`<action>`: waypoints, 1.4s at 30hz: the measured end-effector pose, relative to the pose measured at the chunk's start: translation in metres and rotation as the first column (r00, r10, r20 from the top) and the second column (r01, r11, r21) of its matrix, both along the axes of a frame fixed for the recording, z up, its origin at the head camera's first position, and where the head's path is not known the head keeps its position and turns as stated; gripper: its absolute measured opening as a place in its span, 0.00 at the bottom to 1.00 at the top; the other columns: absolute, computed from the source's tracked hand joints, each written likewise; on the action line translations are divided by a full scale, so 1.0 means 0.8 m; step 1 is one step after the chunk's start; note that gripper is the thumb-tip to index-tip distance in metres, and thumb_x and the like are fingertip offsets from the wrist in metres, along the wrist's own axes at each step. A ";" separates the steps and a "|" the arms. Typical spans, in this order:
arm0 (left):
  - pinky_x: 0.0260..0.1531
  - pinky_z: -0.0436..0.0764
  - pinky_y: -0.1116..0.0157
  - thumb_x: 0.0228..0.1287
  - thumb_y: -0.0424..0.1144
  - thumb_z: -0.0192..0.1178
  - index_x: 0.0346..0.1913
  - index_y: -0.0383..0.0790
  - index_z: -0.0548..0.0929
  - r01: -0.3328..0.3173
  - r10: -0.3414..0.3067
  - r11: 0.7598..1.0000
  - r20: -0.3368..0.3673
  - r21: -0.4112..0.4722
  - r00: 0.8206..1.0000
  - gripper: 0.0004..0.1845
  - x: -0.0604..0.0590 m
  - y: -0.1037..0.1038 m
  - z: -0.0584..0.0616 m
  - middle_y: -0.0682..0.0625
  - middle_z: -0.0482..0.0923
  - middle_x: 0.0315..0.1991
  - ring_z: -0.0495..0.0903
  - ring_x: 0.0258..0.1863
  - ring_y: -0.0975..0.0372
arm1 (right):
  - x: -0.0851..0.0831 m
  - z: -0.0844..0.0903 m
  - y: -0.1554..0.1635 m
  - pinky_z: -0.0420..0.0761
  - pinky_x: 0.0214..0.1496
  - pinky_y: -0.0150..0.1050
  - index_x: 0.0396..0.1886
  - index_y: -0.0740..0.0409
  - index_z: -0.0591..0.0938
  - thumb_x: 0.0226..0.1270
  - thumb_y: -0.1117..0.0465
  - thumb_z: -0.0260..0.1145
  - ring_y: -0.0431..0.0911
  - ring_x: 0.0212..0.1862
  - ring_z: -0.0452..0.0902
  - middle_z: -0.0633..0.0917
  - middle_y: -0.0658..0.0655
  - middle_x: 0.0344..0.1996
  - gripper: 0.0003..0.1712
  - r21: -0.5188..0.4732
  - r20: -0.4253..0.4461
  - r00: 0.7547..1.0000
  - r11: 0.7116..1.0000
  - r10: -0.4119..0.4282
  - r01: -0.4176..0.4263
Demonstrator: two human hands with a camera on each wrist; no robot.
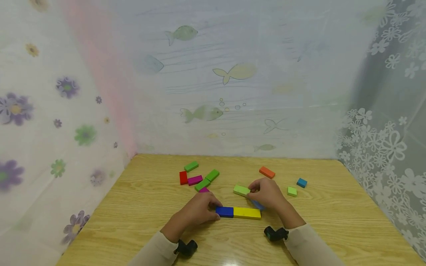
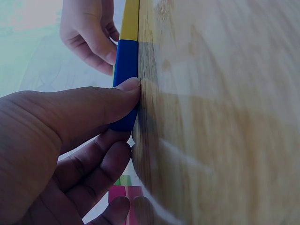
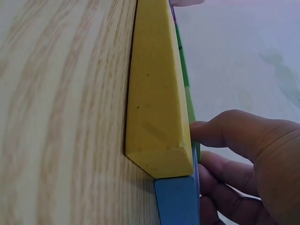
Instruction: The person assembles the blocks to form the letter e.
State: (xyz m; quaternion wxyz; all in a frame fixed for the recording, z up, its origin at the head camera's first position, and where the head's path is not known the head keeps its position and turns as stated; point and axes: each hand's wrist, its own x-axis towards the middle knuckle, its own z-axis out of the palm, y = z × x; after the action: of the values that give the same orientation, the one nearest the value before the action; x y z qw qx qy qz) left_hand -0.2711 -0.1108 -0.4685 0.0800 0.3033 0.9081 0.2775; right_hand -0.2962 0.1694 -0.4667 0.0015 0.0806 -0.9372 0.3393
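Note:
A dark blue block (image 1: 224,211) and a longer yellow block (image 1: 247,213) lie end to end in a row on the table. My left hand (image 1: 199,208) holds the blue block's left end, thumb on the near face and fingertips round the end, as the left wrist view shows. Behind the row, my right hand (image 1: 267,194) pinches the right end of a light green block (image 1: 241,190) between thumb and fingers. Partly hidden under that hand is a light blue block (image 1: 257,205), just behind the yellow block's right end.
Beyond my left hand lie green blocks (image 1: 191,166), a red block (image 1: 183,177) and magenta blocks (image 1: 195,180). To the right are an orange block (image 1: 267,172), a small blue block (image 1: 301,182) and a small lime block (image 1: 292,191). A patterned curtain (image 1: 233,92) stands behind the wooden table (image 1: 139,221).

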 end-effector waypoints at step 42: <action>0.40 0.77 0.71 0.50 0.45 0.73 0.44 0.53 0.87 -0.002 0.001 1.000 0.016 0.026 1.000 0.15 -0.002 0.000 -0.005 0.64 0.78 0.36 0.77 0.38 0.71 | 0.001 -0.003 -0.001 0.79 0.39 0.38 0.35 0.49 0.86 0.50 0.56 0.76 0.37 0.34 0.78 0.83 0.44 0.29 0.12 -0.034 0.009 1.000 0.999 0.019 -0.019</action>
State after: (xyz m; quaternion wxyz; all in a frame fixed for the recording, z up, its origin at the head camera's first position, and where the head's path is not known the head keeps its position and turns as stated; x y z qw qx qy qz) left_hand -0.2725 -0.1111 -0.4723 0.0833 0.3013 0.9040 0.2917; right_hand -0.2953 0.1683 -0.4692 -0.0045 0.0879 -0.9306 0.3553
